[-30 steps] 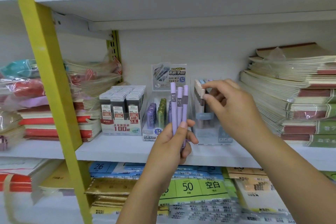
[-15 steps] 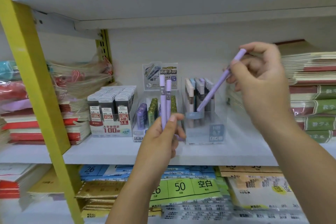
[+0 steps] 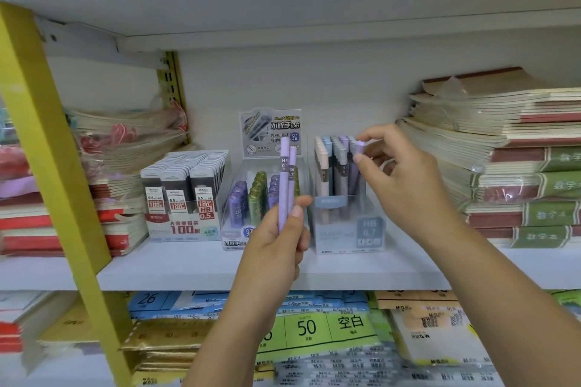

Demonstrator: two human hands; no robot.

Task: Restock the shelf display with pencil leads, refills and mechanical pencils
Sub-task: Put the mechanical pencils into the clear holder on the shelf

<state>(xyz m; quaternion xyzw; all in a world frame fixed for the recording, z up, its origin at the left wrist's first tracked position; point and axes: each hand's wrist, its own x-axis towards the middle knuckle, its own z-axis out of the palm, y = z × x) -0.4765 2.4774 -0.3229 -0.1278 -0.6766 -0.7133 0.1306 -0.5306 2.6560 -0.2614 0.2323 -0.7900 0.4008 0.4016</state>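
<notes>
My left hand (image 3: 278,247) grips two lilac mechanical pencils (image 3: 286,181) upright in front of the shelf. My right hand (image 3: 405,182) pinches the top of another lilac pencil (image 3: 354,173) that stands in the right rear of a clear HB 0.7 display box (image 3: 349,229), among cream, blue and grey pencils. To the left of that box stands a clear display (image 3: 248,207) of purple and green lead tubes with a printed header card. Further left is a white box (image 3: 184,198) of black 0.5 HB lead cases.
Wrapped notebook stacks (image 3: 515,160) fill the shelf's right side and more notebooks (image 3: 119,173) lie at left. A yellow upright (image 3: 53,151) runs down the left. The white shelf board (image 3: 195,267) has bare room at its front. Paper packs (image 3: 317,330) lie on the shelf below.
My right hand has lowered the lilac pencil from a slant above the box into an upright slot. My left hand went from three pencils to two.
</notes>
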